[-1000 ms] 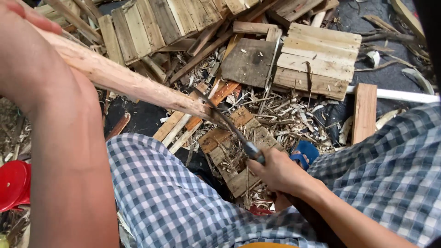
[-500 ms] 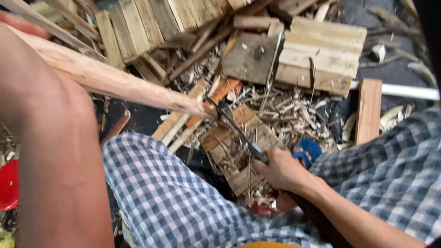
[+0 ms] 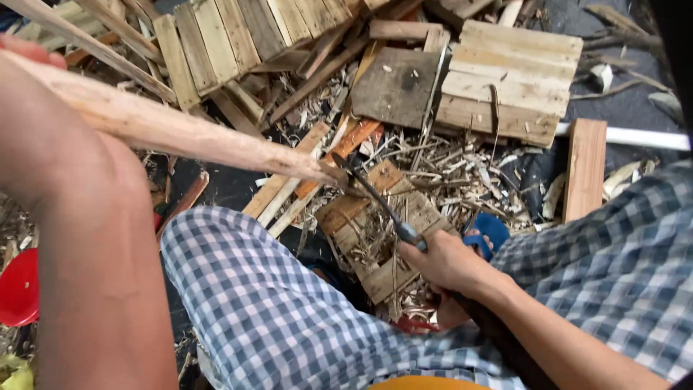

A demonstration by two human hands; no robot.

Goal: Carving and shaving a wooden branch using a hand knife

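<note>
Wooden stake (image 3: 195,133) angles from upper left down to centre, its tapered tip touching the blade of our knife (image 3: 375,198) — the right hand (image 3: 444,263) clenched on the handle. Our left hand (image 3: 29,54) shows only at the frame's edge; whether its grip is closed we cannot tell. Checked trousers (image 3: 267,310), pallet boards (image 3: 505,79) and shavings (image 3: 447,173) surround the work.

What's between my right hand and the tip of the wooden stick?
Only the knife blade, running from the right hand up to the wooden stick tip, in the head view.
</note>
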